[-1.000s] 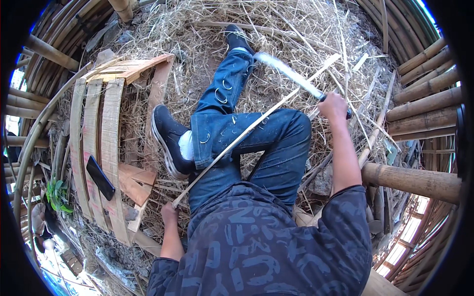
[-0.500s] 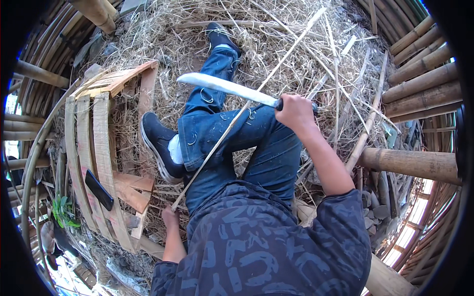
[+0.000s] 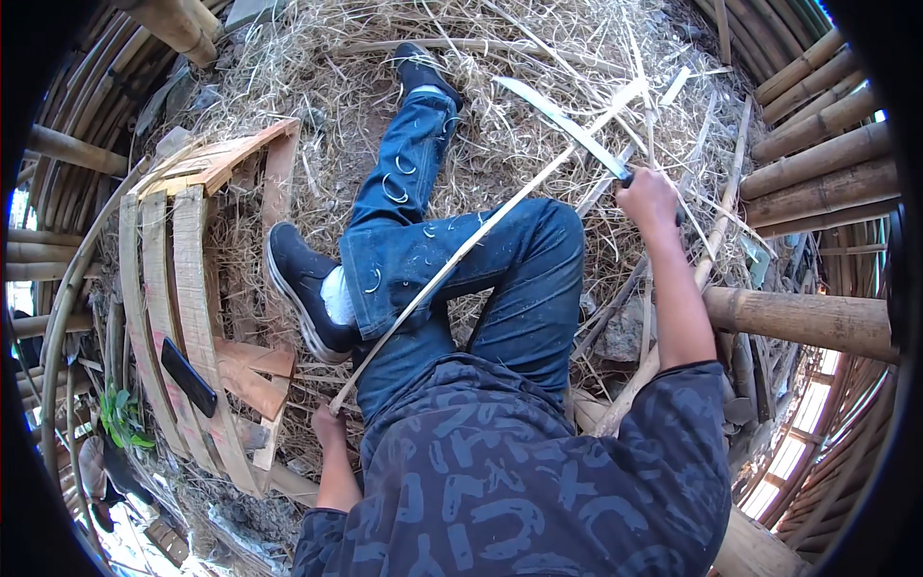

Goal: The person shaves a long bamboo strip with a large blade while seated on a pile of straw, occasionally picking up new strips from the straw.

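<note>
A long pale bamboo strip [image 3: 460, 256] slants across my bent leg, from beside my left hip up to the straw at the upper right. Its lower end is gripped in my left hand [image 3: 330, 425], closed low beside the hip. My right hand [image 3: 650, 202] is wrapped around the dark handle of a machete [image 3: 588, 142], held out to the right beyond my knee. The blade points up and left and crosses over the strip near its far end; whether they touch I cannot tell. Thin curled shavings [image 3: 396, 188] cling to my jeans.
A slatted wooden crate [image 3: 197, 279] stands at my left, with a dark phone [image 3: 188, 377] on its slats. Straw-like shavings [image 3: 317, 115] and loose strips cover the ground. Bamboo poles [image 3: 803, 321] jut in at the right. A green plant [image 3: 123, 419] grows at the lower left.
My right hand has moved the machete right and outward along the strip, from above my leg to near the strip's far end. The strip's far end sits lower; my left hand keeps hold.
</note>
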Available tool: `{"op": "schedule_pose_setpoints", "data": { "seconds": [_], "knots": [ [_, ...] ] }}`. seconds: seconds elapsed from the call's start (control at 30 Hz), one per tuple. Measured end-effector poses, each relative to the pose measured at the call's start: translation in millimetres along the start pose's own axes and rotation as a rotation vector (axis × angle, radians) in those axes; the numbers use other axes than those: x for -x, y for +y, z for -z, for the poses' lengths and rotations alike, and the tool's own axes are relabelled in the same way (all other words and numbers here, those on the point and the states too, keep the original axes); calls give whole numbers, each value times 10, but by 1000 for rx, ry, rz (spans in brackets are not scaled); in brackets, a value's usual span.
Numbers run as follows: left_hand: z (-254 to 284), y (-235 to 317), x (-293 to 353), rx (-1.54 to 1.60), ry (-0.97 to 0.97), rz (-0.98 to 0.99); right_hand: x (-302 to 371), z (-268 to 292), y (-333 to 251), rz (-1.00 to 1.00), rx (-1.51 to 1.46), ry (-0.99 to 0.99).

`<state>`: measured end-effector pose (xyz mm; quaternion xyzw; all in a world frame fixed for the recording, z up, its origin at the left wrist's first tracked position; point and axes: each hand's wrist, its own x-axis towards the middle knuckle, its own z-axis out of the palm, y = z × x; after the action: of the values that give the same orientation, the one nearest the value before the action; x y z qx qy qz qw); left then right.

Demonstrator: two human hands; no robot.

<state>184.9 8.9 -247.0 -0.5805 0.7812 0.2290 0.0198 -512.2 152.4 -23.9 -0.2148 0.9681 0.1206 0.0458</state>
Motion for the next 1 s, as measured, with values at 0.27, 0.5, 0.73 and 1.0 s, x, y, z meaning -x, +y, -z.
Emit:
{"op": "schedule_pose_setpoints", "data": {
  "seconds": [0.27, 0.5, 0.73, 1.0],
  "knots": [
    [140, 216, 108, 22, -65, 64, 694, -68, -956, 412, -270, -19],
    [130, 420, 144, 92, -64, 52, 227, -223, -647, 248, -215, -43],
    [114, 304, 117, 79, -28, 42, -248, -431, 8, -115, -329, 23],
    [232, 253, 39, -76, -59, 75, 202, -202, -375, 122, -361, 84]
  ]
}}
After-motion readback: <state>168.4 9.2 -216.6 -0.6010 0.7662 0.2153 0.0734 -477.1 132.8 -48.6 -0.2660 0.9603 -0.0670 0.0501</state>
